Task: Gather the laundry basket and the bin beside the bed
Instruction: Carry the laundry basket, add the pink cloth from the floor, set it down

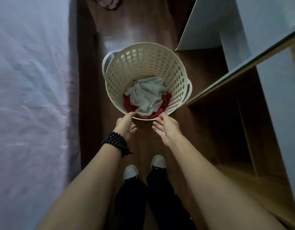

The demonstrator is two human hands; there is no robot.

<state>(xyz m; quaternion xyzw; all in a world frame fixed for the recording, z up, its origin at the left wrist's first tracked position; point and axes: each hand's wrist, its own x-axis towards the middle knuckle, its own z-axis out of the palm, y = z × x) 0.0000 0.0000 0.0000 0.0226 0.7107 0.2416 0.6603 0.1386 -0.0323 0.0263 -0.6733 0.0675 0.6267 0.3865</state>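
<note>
1 laundry basket (146, 63) holding 2 cloths, left hand (125, 124) fingers on rim, right hand (166, 126) spread wide beside it

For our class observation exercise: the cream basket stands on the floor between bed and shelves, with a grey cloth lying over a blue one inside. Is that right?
One detail is wrong. The head view shows the grey cloth in the basket lying over a red cloth, not blue. The rest holds: it stands on the floor between bed and shelves.

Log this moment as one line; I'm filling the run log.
stage: reaching | left hand: open, at laundry basket near rim | right hand: open, at rim | basket: on floor, clothes inside | bin: not in view
</note>
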